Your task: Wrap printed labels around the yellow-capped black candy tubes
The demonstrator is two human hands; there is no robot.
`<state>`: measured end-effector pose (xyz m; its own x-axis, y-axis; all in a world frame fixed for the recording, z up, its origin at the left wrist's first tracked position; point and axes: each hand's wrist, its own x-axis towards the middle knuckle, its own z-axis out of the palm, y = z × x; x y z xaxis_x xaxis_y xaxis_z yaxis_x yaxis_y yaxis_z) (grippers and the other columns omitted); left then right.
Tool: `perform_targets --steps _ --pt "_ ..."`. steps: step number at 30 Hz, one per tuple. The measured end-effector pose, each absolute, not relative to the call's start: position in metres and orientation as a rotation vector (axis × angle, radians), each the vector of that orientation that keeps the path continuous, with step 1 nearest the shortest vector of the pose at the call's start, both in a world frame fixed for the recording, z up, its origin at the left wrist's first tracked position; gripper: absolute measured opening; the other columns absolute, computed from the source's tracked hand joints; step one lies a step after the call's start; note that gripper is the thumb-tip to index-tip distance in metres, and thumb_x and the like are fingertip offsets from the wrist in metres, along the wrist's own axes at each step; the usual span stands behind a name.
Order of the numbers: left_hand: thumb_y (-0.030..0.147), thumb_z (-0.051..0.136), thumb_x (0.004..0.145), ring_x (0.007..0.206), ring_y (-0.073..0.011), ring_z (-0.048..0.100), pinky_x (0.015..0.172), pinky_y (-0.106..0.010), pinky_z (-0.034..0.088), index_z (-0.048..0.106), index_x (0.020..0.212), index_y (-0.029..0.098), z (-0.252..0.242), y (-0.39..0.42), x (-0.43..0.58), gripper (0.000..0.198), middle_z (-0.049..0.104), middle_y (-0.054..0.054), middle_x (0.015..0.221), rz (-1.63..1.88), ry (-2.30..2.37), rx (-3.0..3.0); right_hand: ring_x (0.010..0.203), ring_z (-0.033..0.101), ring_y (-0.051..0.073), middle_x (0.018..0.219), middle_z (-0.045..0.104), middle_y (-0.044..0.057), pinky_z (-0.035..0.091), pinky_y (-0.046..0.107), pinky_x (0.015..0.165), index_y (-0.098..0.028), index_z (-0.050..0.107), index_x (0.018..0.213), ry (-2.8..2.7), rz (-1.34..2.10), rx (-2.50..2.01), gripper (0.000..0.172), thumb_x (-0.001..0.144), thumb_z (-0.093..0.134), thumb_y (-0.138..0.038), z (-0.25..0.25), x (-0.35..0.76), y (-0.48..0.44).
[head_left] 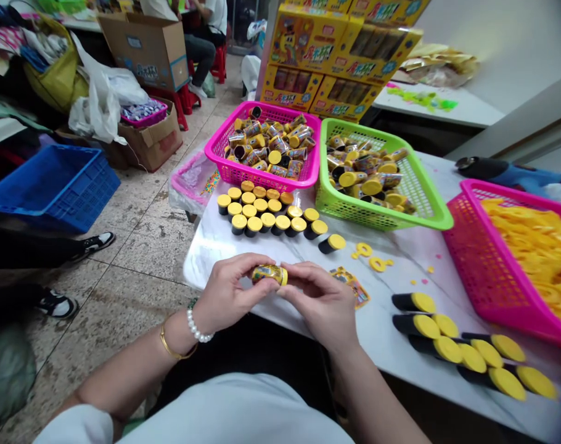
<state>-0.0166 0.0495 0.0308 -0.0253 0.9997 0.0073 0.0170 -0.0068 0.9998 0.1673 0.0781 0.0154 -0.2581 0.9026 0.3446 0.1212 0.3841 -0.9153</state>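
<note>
Between my two hands, over the front edge of the table, lies a small printed tube point(266, 273) with a yellow cap, tilted on its side. My left hand point(232, 287) is wrapped round its body. The fingertips of my right hand point(324, 302) pinch it at the capped end. Just beyond my right hand lies a printed sheet of stickers or labels point(352, 287), partly hidden by the fingers. Black tubes with yellow caps point(266, 221) stand grouped in rows in front of me, with one capped tube point(332, 243) a little apart. Two yellow ring-shaped pieces point(380, 264) lie nearby.
A pink basket point(216, 151) and a green basket point(428, 216) hold many labelled tubes. Another pink basket point(475, 265) holds yellow plastic pieces. More black tubes with yellow caps point(447, 349) stand at the right. Yellow printed boxes point(308, 37) are stacked behind. A blue crate point(53, 191) sits on the floor.
</note>
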Motion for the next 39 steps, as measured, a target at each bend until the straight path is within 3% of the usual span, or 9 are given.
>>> perform_targets --steps 2,7,11,14,18,24,31,36,39 --pt "0.025 0.08 0.076 0.086 -0.0204 0.067 0.083 -0.029 0.052 0.077 0.094 0.018 0.035 0.047 -0.017 0.019 0.075 -0.008 0.091 1.189 1.257 1.286 0.08 0.075 0.019 0.092 0.077 0.005 0.066 0.032 0.071 -0.024 0.079 0.1 -1.54 1.185 -0.946 0.022 0.078 0.084 -0.029 0.013 0.164 0.075" --pt "0.024 0.084 0.073 0.086 -0.0178 0.069 0.078 -0.026 0.054 0.072 0.121 0.02 0.035 0.05 -0.022 0.05 0.071 -0.009 0.107 1.212 1.052 1.08 0.084 0.074 0.02 0.096 0.076 0.006 0.065 0.034 0.077 -0.024 0.077 0.102 -1.479 1.277 -0.99 0.029 0.076 0.086 -0.034 0.019 0.167 0.077" --pt "0.043 0.081 0.077 0.058 -0.0119 0.061 0.052 -0.022 0.05 0.075 0.101 0.014 0.031 0.055 -0.021 0.038 0.071 -0.006 0.078 1.07 0.973 0.915 0.086 0.074 0.019 0.112 0.072 0.007 0.065 0.035 0.076 -0.029 0.07 0.125 -1.534 1.584 -0.835 0.046 0.081 0.082 -0.036 0.025 0.174 0.085" --pt "0.056 0.078 0.077 0.045 -0.0097 0.056 0.04 -0.019 0.044 0.072 0.099 0.014 0.029 0.056 -0.019 0.047 0.065 -0.001 0.064 1.044 0.927 0.791 0.074 0.072 0.015 0.109 0.069 0.005 0.066 0.033 0.068 -0.032 0.077 0.114 -1.534 1.613 -0.766 0.029 0.085 0.078 -0.028 0.021 0.173 0.088" --pt "0.057 0.079 0.075 0.044 -0.0094 0.058 0.037 -0.018 0.044 0.07 0.102 0.016 0.025 0.052 -0.02 0.05 0.067 -0.001 0.068 1.066 0.826 0.739 0.059 0.068 0.012 0.094 0.065 0.001 0.063 0.029 0.052 -0.033 0.082 0.094 -1.374 1.548 -0.756 0.013 0.083 0.079 -0.026 0.012 0.167 0.085" --pt "0.063 0.079 0.072 0.034 -0.0077 0.052 0.03 -0.016 0.037 0.066 0.09 0.016 0.019 0.051 -0.019 0.052 0.062 0.003 0.056 1.001 0.86 0.681 0.086 0.07 0.02 0.094 0.071 0.006 0.064 0.034 0.069 -0.033 0.082 0.096 -1.565 1.26 -0.823 0.018 0.079 0.083 -0.027 0.017 0.165 0.084" --pt "0.071 0.077 0.066 0.028 -0.0053 0.045 0.025 -0.014 0.026 0.06 0.08 0.016 0.021 0.051 -0.013 0.06 0.06 0.004 0.051 0.954 0.914 0.594 0.082 0.071 0.019 0.097 0.07 0.006 0.062 0.029 0.059 -0.031 0.083 0.089 -1.585 1.086 -0.896 0.012 0.08 0.081 -0.023 0.019 0.16 0.073" --pt "0.071 0.073 0.071 0.029 -0.0072 0.046 0.026 -0.014 0.03 0.058 0.101 0.015 0.023 0.051 -0.01 0.065 0.061 0.004 0.05 0.973 0.908 0.581 0.083 0.072 0.017 0.108 0.071 0.006 0.062 0.026 0.06 -0.03 0.08 0.1 -1.845 0.998 -0.849 0.022 0.08 0.08 -0.021 0.03 0.162 0.072" --pt "0.068 0.073 0.075 0.035 -0.0098 0.053 0.029 -0.016 0.037 0.049 0.121 0.016 0.023 0.052 -0.011 0.073 0.067 0.001 0.062 0.983 0.904 0.56 0.088 0.07 0.017 0.111 0.07 0.005 0.061 0.027 0.062 -0.029 0.078 0.099 -1.835 0.609 -0.989 0.018 0.083 0.077 -0.02 0.052 0.177 0.107"
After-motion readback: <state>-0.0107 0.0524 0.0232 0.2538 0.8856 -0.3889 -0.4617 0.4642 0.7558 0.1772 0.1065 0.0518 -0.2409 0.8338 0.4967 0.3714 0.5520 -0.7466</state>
